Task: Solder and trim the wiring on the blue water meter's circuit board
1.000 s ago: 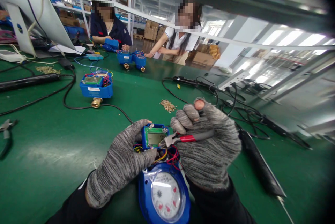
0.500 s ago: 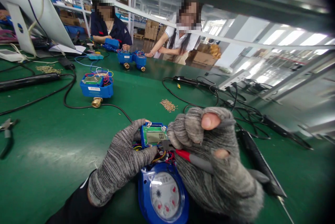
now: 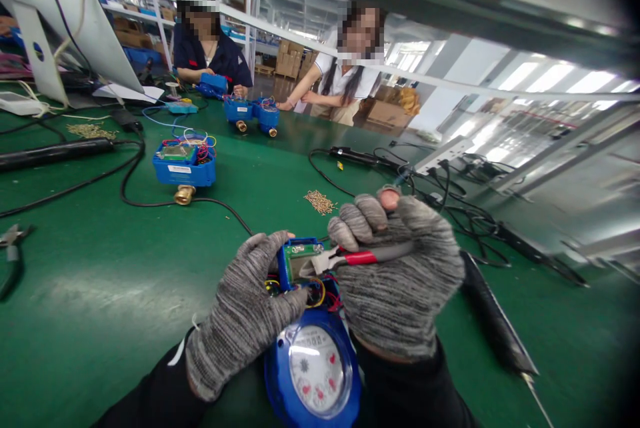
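Blue round-dialled water meter (image 3: 313, 368), steadied by left hand (image 3: 247, 311) gripping its green circuit board (image 3: 300, 261); right hand (image 3: 400, 281) clasping red-handled pliers (image 3: 350, 259) should nip gently above its wires.

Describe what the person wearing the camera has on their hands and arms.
Both hands wear mottled grey knit gloves. The left hand has a ribbed cuff over a black sleeve with a bit of white showing at the wrist. The right hand wears the same kind of glove, with one fingertip poking bare through a hole at the top, above a black sleeve.
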Motion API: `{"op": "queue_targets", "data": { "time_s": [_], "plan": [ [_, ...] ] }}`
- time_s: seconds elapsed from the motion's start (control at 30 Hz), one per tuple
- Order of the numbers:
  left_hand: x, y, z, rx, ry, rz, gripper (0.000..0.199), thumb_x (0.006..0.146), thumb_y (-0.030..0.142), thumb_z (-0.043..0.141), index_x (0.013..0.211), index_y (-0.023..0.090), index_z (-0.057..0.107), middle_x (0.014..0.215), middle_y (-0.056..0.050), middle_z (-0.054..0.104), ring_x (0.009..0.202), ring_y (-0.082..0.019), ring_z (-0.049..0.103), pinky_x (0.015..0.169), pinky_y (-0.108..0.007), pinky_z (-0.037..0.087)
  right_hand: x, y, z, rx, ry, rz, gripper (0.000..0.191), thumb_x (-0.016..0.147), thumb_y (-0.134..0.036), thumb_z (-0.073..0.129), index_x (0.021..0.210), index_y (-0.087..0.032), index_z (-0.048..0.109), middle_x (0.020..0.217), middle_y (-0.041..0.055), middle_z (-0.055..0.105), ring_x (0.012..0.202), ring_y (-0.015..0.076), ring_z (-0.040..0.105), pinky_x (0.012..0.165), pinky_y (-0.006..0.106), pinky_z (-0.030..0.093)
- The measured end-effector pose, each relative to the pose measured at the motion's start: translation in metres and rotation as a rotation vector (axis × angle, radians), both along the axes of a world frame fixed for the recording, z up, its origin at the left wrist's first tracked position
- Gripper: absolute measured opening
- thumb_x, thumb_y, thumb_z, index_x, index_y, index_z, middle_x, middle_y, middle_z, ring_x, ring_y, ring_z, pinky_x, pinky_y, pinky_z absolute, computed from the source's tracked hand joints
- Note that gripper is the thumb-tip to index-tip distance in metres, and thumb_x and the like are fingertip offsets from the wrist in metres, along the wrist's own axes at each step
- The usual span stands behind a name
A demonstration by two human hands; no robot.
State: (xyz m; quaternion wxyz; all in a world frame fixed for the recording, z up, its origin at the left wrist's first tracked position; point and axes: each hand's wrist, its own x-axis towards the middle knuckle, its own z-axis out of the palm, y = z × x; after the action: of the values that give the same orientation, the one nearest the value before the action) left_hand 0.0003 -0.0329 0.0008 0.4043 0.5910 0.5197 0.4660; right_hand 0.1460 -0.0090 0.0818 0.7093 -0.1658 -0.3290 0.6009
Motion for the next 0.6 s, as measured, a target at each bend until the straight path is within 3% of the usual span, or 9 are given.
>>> {"op": "queue_targets", "data": {
  "time_s": [0.17,0.3,0.4,0.6],
  "plan": [
    [0.001,-0.001,-0.001,-0.048,-0.079,-0.073,0.069,0.069,0.037,0.079,0.13,0.015,0.055,0.129,-0.016,0.065,0.114,-0.034,0.065,0.096,-0.051,0.056,0.008,-0.005,0.014,0.126,-0.048,-0.053,0.02,0.081,-0.03,0.07,0.084,-0.019,0.053,0.069,-0.0045,0.032,0.058,0.0108,0.032,0.053,0.025,0.036],
    [-0.002,0.001,0.008,-0.116,-0.181,-0.121,0.067,0.068,0.034,0.08,0.127,0.015,0.055,0.121,-0.014,0.07,0.107,-0.032,0.069,0.093,-0.049,0.057,0.024,-0.018,0.025,0.166,-0.072,-0.12,0.027,0.078,-0.029,0.073,0.096,-0.016,0.058,0.083,-0.0005,0.04,0.07,0.0122,0.041,0.064,0.027,0.045],
    [-0.003,0.001,0.013,-0.145,-0.235,-0.153,0.062,0.069,0.031,0.08,0.124,0.017,0.055,0.113,-0.012,0.073,0.101,-0.031,0.071,0.09,-0.047,0.059,0.028,-0.026,0.023,0.163,-0.121,-0.065,0.031,0.077,-0.03,0.075,0.1,-0.017,0.059,0.083,-0.0003,0.042,0.07,0.0122,0.041,0.063,0.026,0.046],
    [-0.004,0.0,0.01,-0.152,-0.283,-0.16,0.062,0.07,0.032,0.082,0.124,0.017,0.054,0.114,-0.011,0.073,0.102,-0.03,0.071,0.09,-0.044,0.059,0.008,-0.032,0.013,0.071,-0.24,0.011,0.035,0.068,-0.036,0.083,0.089,-0.025,0.058,0.071,-0.0031,0.042,0.059,0.0125,0.038,0.053,0.025,0.039]
  ]
}}
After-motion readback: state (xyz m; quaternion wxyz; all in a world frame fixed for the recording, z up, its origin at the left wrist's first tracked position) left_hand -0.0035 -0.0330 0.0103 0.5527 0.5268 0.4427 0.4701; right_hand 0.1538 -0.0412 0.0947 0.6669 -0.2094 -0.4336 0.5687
